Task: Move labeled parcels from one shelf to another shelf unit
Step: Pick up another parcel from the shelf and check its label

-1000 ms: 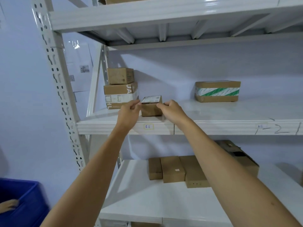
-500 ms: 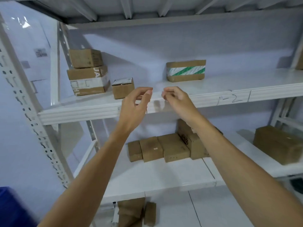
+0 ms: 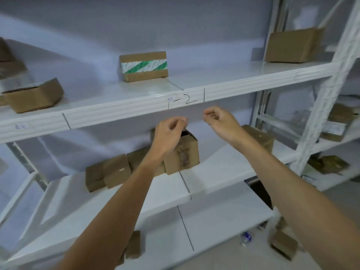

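Both your hands are raised in front of the shelf edge, empty. Your left hand [image 3: 169, 131] has fingers loosely curled, thumb and forefinger nearly meeting, gripping nothing. Your right hand [image 3: 220, 123] is the same: fingers half curled, tips close together, nothing between them. A small gap separates the two sets of fingertips.

Just above your fingertips: the front lip of the upper shelf [image 3: 136, 108], with handwritten marks on it. On that shelf, well above and left of your left fingers, one parcel with green-striped tape [image 3: 143, 66]. Far left of your fingers, one small brown parcel [image 3: 34, 96] near the shelf edge, blurred; the stack behind it is cut off by the frame edge, count uncertain. Up and right of your right fingers, one large plain carton [image 3: 292, 45].

Below your fingers, lower shelf [image 3: 224, 168]: a row of brown boxes, at least four, partly hidden by your left wrist. The tallest box [image 3: 187, 152] sits directly behind your left hand. One more box [image 3: 259, 137] lies behind your right wrist.

Floor level, lower right: one small box [image 3: 284, 245], blurred.
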The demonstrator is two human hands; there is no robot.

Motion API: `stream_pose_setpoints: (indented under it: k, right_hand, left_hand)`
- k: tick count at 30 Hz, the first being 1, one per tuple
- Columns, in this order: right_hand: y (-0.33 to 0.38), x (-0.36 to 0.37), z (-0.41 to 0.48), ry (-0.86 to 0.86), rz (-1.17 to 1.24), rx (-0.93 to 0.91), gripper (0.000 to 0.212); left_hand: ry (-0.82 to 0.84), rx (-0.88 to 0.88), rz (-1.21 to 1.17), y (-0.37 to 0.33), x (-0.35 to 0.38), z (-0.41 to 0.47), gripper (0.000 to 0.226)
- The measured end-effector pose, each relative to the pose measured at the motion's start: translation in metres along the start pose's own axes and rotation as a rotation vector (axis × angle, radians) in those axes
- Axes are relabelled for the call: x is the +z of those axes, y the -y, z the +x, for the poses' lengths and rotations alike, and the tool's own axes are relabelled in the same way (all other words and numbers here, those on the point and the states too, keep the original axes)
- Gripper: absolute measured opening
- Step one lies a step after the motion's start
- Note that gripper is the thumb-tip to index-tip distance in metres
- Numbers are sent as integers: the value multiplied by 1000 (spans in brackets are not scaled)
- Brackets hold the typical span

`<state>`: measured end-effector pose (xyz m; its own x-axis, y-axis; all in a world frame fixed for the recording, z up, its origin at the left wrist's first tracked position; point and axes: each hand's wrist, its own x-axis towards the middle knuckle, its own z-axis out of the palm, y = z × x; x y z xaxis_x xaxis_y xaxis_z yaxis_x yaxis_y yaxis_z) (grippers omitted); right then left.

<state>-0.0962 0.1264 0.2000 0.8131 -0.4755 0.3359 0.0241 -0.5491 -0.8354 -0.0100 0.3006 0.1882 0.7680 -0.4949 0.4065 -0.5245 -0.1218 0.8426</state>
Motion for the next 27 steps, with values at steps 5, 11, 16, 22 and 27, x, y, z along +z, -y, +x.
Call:
stream_pose_setpoints:
  k: [5,11,16,22,27]
  right_hand:
    - [-86,-89,6,-47,-84,95,29]
    - [-174,-162,10,-28,-146,191,27]
    - [-216,-183,15,-4,-176,267,24]
    - [-264,-184,32,27,-209,335,35]
    - [-297,-190,56,-11,-259,395,40]
  left_hand:
    - [89,-29,16,-1,113,18,21]
    - [183,-94,57,22,213,37,20]
    - [235,-142,60,33,264,48,24]
    - [257,-211,31,57,309,78,41]
    - [254,-305,-26,81,349,107,19]
